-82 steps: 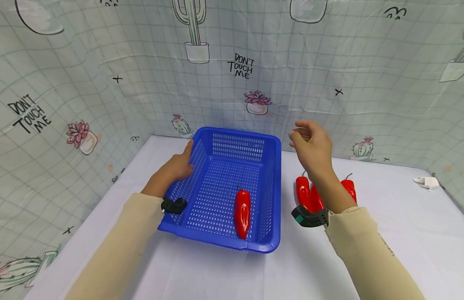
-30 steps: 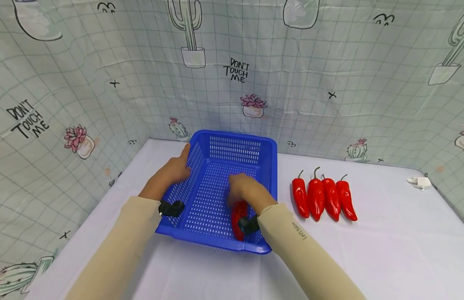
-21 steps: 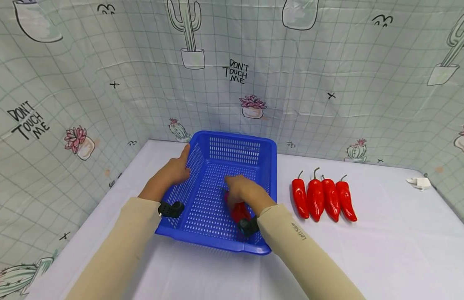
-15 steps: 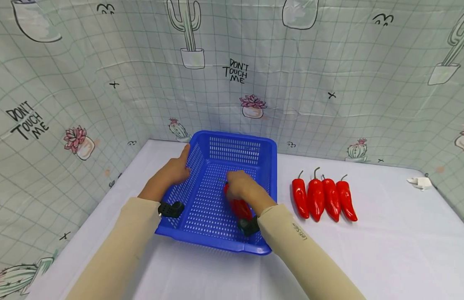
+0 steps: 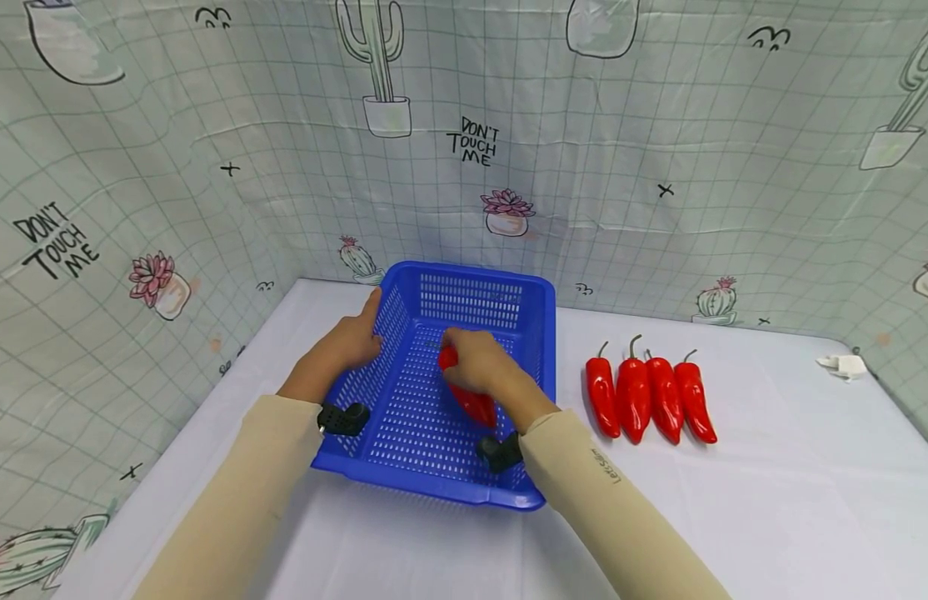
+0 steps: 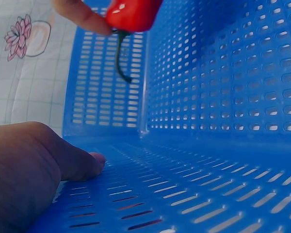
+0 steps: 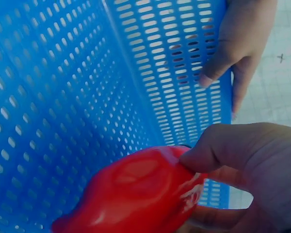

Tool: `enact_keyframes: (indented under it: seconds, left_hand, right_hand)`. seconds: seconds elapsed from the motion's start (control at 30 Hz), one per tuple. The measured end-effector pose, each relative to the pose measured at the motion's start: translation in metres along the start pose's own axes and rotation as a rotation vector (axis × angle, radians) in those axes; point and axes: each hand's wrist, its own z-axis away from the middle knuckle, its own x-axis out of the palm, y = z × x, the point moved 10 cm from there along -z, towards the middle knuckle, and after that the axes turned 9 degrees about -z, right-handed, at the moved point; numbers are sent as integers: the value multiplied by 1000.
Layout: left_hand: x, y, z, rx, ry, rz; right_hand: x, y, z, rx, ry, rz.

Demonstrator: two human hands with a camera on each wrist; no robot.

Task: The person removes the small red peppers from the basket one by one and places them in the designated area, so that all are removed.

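A blue perforated plastic basket (image 5: 471,495) stands on the white table. My left hand (image 5: 346,343) grips its left wall, the thumb inside in the left wrist view and the fingers outside. Inside the basket, my right hand (image 5: 481,363) holds a shiny red chili pepper (image 5: 476,407) near its stem end, thumb on one side and fingers on the other. The pepper slants, its tip toward the near right. The right wrist view shows the red pepper (image 7: 136,189) over the basket floor, and the green stem (image 6: 119,58) hangs free in the left wrist view.
Several red chili peppers (image 5: 633,400) lie side by side on the table, right of the basket, stems pointing away. A small white object (image 5: 843,366) sits at the far right. A cactus-print cloth (image 5: 621,167) rises behind and on the left.
My right hand has come from above the table peppers into the basket and taken hold of the pepper lying there. That pepper has swung askew and shifted up and away. The left hand stays put.
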Motion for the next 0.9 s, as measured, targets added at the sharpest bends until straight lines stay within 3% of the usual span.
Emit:
enact_keyframes:
  seconds: [0.33, 0.9]
  left_hand:
    - [1, 0, 1, -11, -3, 6]
    - [0, 1, 1, -11, -10, 3]
  right_hand:
    - [-13, 8, 5, -9, 37, -242]
    - [-19, 22, 5, -16, 63, -349]
